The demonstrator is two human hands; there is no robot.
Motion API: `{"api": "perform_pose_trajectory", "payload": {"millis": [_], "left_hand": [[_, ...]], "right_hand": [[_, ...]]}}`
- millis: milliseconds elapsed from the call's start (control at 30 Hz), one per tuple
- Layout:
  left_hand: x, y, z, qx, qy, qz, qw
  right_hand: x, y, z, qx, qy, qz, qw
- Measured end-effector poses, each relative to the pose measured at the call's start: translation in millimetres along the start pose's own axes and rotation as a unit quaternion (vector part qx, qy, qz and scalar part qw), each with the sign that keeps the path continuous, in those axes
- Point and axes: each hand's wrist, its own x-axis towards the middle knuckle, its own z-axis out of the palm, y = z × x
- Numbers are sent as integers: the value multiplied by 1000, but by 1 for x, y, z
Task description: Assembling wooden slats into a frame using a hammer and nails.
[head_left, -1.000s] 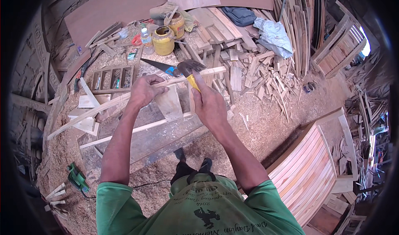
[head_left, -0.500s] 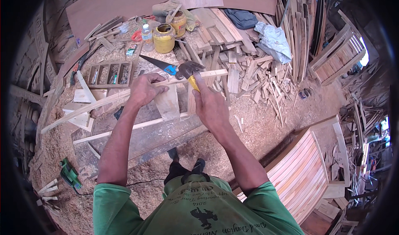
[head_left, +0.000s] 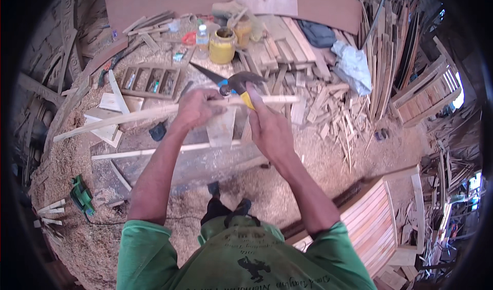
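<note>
My left hand (head_left: 197, 109) is closed on a long, pale, gently curved wooden strip (head_left: 136, 117). The strip runs from the far left to just right of my hands. In my right hand (head_left: 272, 133) is a claw hammer (head_left: 242, 83), gripped by its yellow handle, its dark head just beyond the strip. Whether my left fingertips also pinch something small cannot be made out. Beneath the strip, a flat pale board piece (head_left: 221, 130) stands between it and a second, nearer strip (head_left: 154, 150). A handsaw (head_left: 208, 74) with a blue handle lies behind, partly covered by the hammer.
A compartmented wooden box (head_left: 151, 81) lies at the left, with a yellow jar (head_left: 222, 46) and a clear bottle (head_left: 202, 39) farther back. Offcuts (head_left: 334, 102) pile up at the right. A green power tool (head_left: 81, 194) rests among shavings, and a slatted wooden piece (head_left: 367, 213) stands near right.
The whole view has shifted, so the scene sits farther right. Relative to the strip, the hammer head has risen slightly away from it. My left hand keeps its hold.
</note>
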Motion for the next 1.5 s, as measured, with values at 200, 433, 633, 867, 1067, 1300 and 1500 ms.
{"api": "perform_pose_trajectory", "payload": {"millis": [200,433,633,867,1067,1300,1500], "left_hand": [[-10,-19,8,-31,35,47,998],[0,-19,12,-9,35,39,999],[-15,-4,6,-17,32,44,998],[-19,-7,13,-8,39,33,999],[-21,-5,8,-7,39,46,998],[-20,0,4,30,27,58,997],[-25,-1,0,-10,-67,34,997]], "right_hand": [[14,-44,-48,188,357,-81,911],[-3,6,3,46,-43,44,997],[-18,-7,-16,293,291,-11,911],[-12,-1,-16,142,126,27,981],[-15,3,3,69,161,-37,984],[-29,-11,1,111,70,16,991],[-25,1,3,209,-75,244,944]]}}
